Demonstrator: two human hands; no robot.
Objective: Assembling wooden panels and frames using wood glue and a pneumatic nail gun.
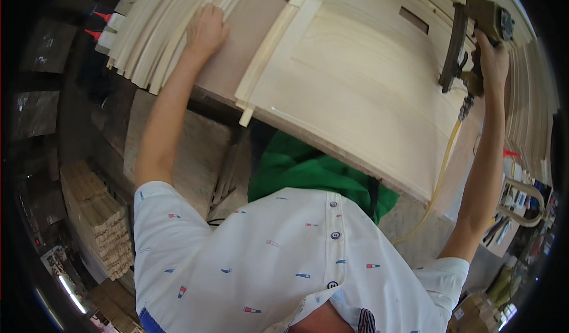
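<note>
My right hand is wrapped around the handle of a pneumatic nail gun, at the right side of a pale wooden panel. A yellow air hose runs down from the gun's handle. At the far left, my left hand is closed over the right edge of a row of long wooden strips, its fingers curled down around a strip and partly hidden. A narrow strip lies along the panel's left edge, its near end sticking out past it. The panel has a small rectangular slot near its far side.
Glue bottles with red tips stand left of the strips. More strips lie at the right. The workbench edge runs in front of me. A bundle of wood sits low at the left, and a carton at the lower right.
</note>
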